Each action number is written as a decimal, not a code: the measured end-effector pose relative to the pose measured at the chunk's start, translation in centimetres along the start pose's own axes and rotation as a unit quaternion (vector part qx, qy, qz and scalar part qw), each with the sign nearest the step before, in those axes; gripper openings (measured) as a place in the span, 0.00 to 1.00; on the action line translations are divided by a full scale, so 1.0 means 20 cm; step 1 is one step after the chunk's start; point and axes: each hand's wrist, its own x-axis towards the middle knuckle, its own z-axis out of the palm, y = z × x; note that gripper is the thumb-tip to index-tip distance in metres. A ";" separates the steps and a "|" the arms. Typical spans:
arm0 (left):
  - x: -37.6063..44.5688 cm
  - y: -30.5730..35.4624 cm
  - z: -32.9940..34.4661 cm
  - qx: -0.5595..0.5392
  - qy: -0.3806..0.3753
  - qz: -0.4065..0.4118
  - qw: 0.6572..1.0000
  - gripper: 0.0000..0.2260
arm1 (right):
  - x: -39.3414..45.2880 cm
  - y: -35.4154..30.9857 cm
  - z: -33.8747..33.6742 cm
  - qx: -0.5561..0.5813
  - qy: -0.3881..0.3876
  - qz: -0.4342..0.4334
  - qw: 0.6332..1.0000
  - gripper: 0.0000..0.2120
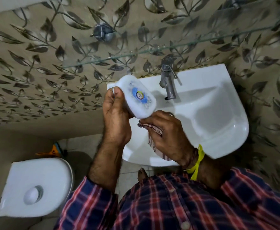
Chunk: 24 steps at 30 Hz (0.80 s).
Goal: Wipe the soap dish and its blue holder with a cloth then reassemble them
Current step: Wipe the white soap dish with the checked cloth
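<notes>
My left hand (115, 113) grips a white oval soap dish (136, 97) by its left rim, holding it tilted above the left edge of the sink. A round blue label shows on the dish's face. My right hand (165, 135) holds a pale cloth with dark red stripes (152, 130) just below the dish's lower end, fingers curled round it. Cloth and dish meet at the dish's lower edge. No blue holder is in sight.
A white sink (218, 113) with a chrome tap (168, 80) hangs on the leaf-patterned wall. A glass shelf (136, 53) runs above it. A white toilet cistern lid (34, 188) sits at lower left, with an orange object (53, 151) on the floor behind it.
</notes>
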 end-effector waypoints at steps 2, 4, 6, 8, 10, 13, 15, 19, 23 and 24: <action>0.01 0.01 0.03 0.007 0.008 0.014 1.000 0.09 | 0.02 0.00 0.01 0.019 0.036 0.027 0.999 0.07; 0.02 0.03 0.02 0.010 0.024 0.025 0.999 0.08 | 0.03 0.00 -0.01 0.025 0.080 0.056 0.995 0.06; 0.03 0.04 0.01 0.006 0.029 0.025 0.999 0.09 | 0.06 0.01 -0.06 0.006 0.129 0.084 0.988 0.05; 0.00 0.03 0.02 0.016 0.015 0.018 1.000 0.09 | 0.11 0.02 -0.08 -0.004 0.161 0.096 0.982 0.05; -0.02 -0.01 0.02 0.023 0.001 0.018 1.000 0.09 | 0.13 0.00 -0.07 -0.025 0.153 0.063 0.986 0.08; -0.02 -0.03 0.00 0.013 0.004 0.018 1.000 0.09 | 0.07 -0.03 -0.03 -0.042 0.101 0.009 0.994 0.11; -0.04 -0.05 0.00 0.021 0.002 0.011 1.000 0.08 | 0.10 0.01 -0.05 -0.038 0.122 0.029 0.991 0.09; -0.03 -0.06 0.00 0.018 0.002 0.010 1.000 0.09 | 0.15 0.02 -0.04 -0.009 0.122 -0.002 0.993 0.09; 0.00 -0.05 -0.02 0.011 0.022 0.010 1.000 0.10 | 0.05 0.02 -0.02 -0.006 0.090 -0.008 0.996 0.10; -0.01 -0.06 -0.02 0.011 0.027 0.006 1.000 0.10 | 0.08 0.04 -0.02 -0.002 0.113 0.023 0.993 0.10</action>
